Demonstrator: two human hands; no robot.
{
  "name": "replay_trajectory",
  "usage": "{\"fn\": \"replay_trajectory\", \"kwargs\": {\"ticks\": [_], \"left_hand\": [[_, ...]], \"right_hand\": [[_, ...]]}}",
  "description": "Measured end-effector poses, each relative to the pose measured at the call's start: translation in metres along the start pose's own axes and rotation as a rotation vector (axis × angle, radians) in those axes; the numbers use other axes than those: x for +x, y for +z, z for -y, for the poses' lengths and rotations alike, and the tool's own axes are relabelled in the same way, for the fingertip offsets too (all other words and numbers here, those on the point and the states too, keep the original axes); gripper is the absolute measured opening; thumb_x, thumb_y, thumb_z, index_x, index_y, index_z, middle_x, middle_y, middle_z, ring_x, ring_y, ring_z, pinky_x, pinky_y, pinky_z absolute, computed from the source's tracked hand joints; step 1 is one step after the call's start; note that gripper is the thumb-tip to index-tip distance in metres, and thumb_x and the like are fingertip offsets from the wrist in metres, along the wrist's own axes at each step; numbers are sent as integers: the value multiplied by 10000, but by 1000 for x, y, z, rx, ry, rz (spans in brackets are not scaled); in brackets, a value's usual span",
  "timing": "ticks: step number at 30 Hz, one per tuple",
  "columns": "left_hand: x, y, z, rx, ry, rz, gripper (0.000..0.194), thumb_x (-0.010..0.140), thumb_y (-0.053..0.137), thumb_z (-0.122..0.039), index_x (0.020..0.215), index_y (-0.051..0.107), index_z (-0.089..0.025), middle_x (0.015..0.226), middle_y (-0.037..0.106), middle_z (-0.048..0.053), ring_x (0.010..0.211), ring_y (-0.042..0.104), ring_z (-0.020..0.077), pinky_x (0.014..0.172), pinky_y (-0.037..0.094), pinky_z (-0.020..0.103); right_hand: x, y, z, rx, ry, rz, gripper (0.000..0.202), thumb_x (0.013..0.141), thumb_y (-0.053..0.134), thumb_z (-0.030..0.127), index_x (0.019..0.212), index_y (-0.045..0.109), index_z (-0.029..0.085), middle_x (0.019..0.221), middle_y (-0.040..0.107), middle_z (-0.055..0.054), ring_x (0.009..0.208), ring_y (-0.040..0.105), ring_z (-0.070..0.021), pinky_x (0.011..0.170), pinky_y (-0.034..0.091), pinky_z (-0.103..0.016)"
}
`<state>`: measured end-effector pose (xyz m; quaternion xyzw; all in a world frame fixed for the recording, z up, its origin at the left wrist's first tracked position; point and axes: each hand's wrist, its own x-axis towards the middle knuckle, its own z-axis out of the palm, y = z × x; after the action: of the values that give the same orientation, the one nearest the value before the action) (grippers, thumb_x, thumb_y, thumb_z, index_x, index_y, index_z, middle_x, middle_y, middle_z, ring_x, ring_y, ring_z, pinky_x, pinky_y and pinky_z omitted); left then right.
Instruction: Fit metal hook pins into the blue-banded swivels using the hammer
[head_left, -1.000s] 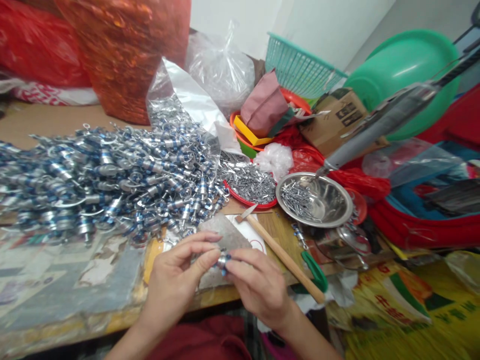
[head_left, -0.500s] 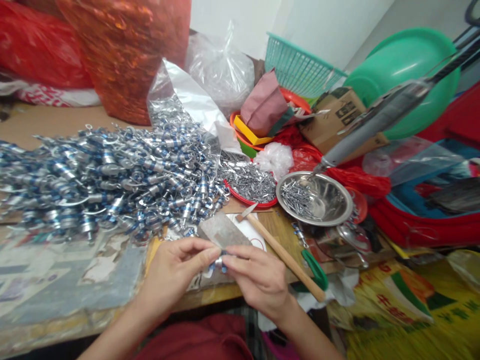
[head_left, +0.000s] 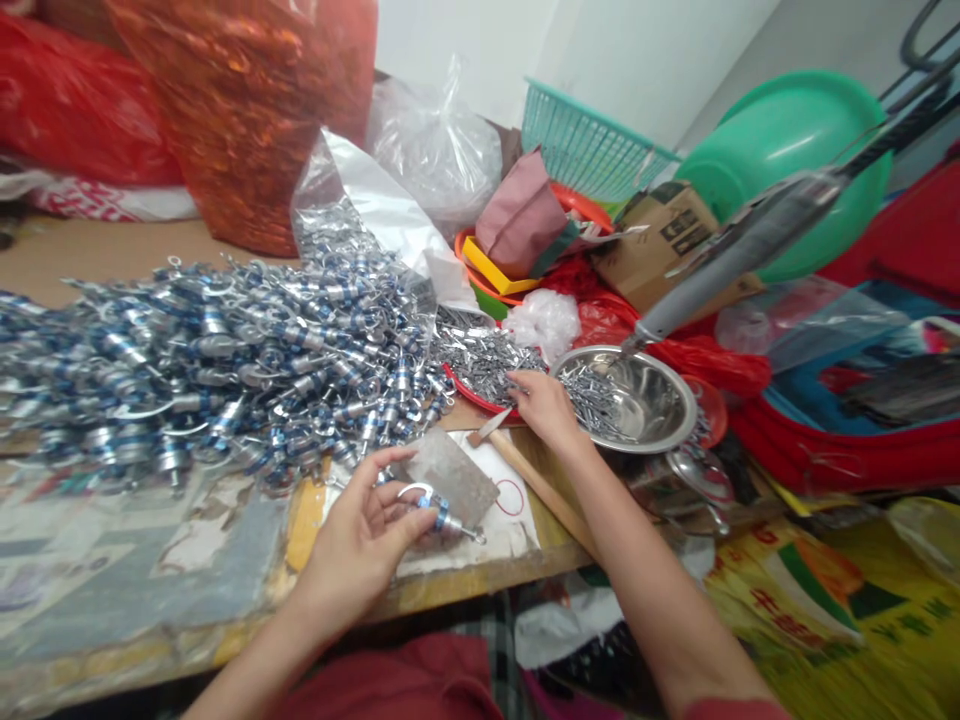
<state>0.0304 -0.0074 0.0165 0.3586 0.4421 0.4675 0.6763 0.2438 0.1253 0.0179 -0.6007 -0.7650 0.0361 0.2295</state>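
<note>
My left hand grips a blue and silver metal fitting between thumb and fingers, its curved lever upward and its ringed end pointing right. Small grey metal pieces fill a red tray. At that tray's right edge, my right hand has its fingertips pinched together among the pieces; whatever they hold is too small to make out. A flat metal block lies just beyond the fitting. Under my right forearm runs the wooden handle of a hammer.
A large heap of similar fittings covers the left of the table. Right of the tray stands a steel bowl with metal pins inside. A grey rod-like tool slants above it. Bags, a teal basket and a green basin stand behind.
My hands were together at the fitting and are now apart. The right one has moved forward to the tray of metal pieces; the left one keeps the fitting, now turned with its ringed end rightward.
</note>
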Motion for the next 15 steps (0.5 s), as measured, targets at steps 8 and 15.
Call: {"fn": "replay_trajectory", "kwargs": {"ticks": [8,15], "left_hand": [[3,-6,-4,69,-58,54,432,680,623,-186,1020,360,-221,685,587,-44,628,611,129,562,485,243],[14,-14,1,26,-111,72,492,632,671,-187,999,346,-233,666,601,-49,602,648,169,571,519,307]], "right_hand": [[38,27,-29,-88,48,40,190,759,545,173,876,690,208,916,676,-65,879,589,-208,794,426,-314],[31,15,-29,-38,58,-14,186,776,494,164,845,666,158,861,657,-63,836,581,-180,778,417,-282]]}}
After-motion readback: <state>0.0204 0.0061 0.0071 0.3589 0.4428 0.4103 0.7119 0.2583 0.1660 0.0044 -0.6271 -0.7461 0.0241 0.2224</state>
